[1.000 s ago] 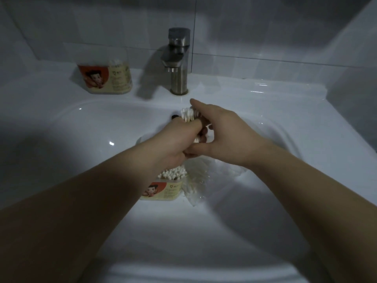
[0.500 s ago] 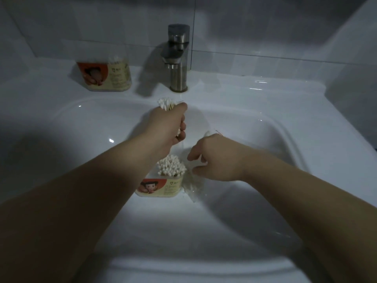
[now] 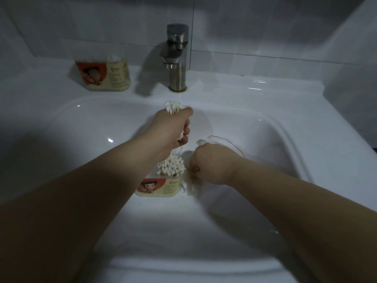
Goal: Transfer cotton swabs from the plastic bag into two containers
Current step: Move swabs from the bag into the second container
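My left hand (image 3: 171, 129) grips a bundle of cotton swabs (image 3: 173, 107), whose white tips stick out above my fist over the sink basin. Below it stands a clear container (image 3: 161, 185) with an orange label, packed with upright swabs (image 3: 171, 165). My right hand (image 3: 212, 164) is curled down on the clear plastic bag (image 3: 193, 185), which lies in the basin right of that container; swab tips show at my knuckles. A second labelled container (image 3: 103, 75) stands on the counter at the back left, with a few swabs inside.
A steel faucet (image 3: 176, 58) rises behind the white sink (image 3: 81, 127). White tiled walls close in at the back and right. The counter rim runs along the right side.
My hands have separated. The left one lifted the swab bundle up and toward the faucet, while the right one dropped onto the bag beside the front container.
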### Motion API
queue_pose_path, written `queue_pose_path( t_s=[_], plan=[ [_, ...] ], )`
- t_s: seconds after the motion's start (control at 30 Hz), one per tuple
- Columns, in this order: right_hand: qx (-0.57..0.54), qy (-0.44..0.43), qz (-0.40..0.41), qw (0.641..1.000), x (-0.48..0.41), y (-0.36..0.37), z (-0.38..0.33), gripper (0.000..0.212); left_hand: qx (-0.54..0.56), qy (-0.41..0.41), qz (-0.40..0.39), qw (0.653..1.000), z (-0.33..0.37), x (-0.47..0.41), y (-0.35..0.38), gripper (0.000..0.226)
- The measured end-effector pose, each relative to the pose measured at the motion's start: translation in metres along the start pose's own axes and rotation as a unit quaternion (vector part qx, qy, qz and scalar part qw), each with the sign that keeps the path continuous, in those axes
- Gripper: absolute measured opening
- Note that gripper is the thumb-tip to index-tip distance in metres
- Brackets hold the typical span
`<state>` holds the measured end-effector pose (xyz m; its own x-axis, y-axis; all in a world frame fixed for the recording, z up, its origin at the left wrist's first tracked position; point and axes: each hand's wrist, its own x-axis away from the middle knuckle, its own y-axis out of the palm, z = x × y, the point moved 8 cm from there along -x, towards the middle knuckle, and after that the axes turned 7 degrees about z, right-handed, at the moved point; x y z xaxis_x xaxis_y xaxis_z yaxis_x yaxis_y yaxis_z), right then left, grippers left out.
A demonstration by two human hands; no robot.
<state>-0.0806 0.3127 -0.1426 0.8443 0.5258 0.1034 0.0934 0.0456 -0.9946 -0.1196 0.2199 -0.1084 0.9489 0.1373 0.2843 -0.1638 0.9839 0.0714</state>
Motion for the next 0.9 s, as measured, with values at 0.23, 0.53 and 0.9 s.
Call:
queue_pose_path(
  t_s=[0.23,0.53,0.9],
  plan=[
    [0.023,0.007,-0.015,1.000,0.000,-0.001,0.004,0.010,-0.023,0.010,-0.010,1.000,0.001,0.002,0.002,0.025],
    [0.005,0.007,0.054,0.999,0.000,-0.007,0.002,0.043,-0.043,0.020,-0.012,0.999,0.001,0.000,0.000,0.024],
    [-0.059,0.010,0.089,0.994,-0.001,0.008,-0.009,0.036,-0.054,0.032,-0.019,0.998,0.000,0.000,0.003,0.022]
  ],
)
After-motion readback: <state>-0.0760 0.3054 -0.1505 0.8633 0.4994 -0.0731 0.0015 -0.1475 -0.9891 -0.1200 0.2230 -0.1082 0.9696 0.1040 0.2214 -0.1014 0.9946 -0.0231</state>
